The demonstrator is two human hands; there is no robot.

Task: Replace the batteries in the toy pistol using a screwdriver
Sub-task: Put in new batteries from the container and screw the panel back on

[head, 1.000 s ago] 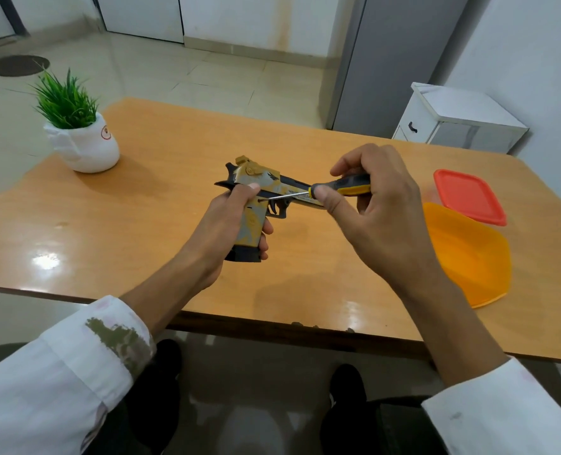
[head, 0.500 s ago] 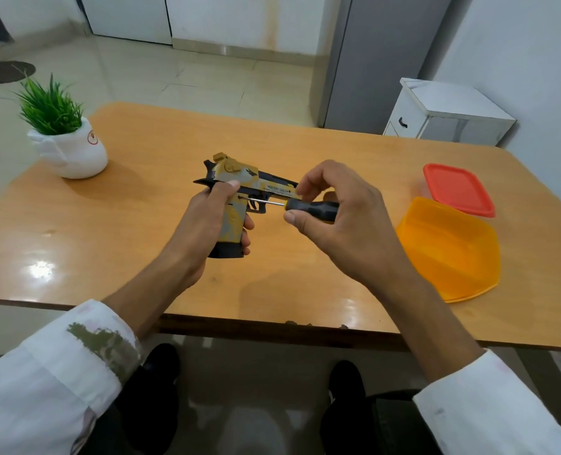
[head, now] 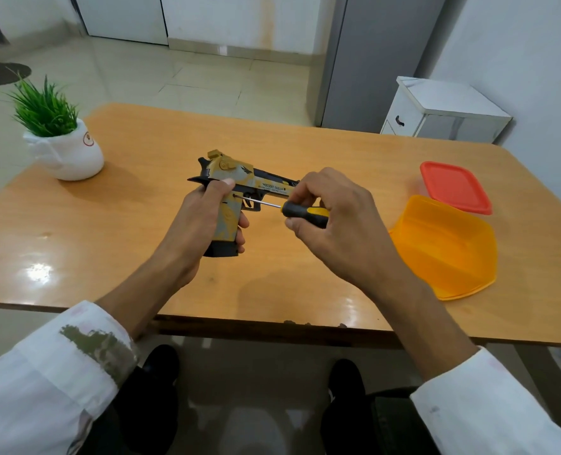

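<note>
A yellow, grey and black toy pistol (head: 236,180) is held above the wooden table (head: 141,231), barrel pointing right. My left hand (head: 203,221) grips its handle, thumb on the upper grip. My right hand (head: 335,221) holds a screwdriver (head: 300,212) with a black and yellow handle. Its thin metal shaft points left, and its tip sits at a small dark hole on the pistol's side just above the grip. The barrel's front end is hidden behind my right hand.
An orange plastic container (head: 446,251) lies at the right of the table, with a red lid (head: 454,187) behind it. A white pot with a green plant (head: 64,146) stands at the far left. A white cabinet (head: 443,110) stands beyond the table.
My right hand has shifted its hold on the screwdriver and dropped slightly, so more of the handle and shaft shows. The tip stays at the pistol's side. My left hand keeps its hold.
</note>
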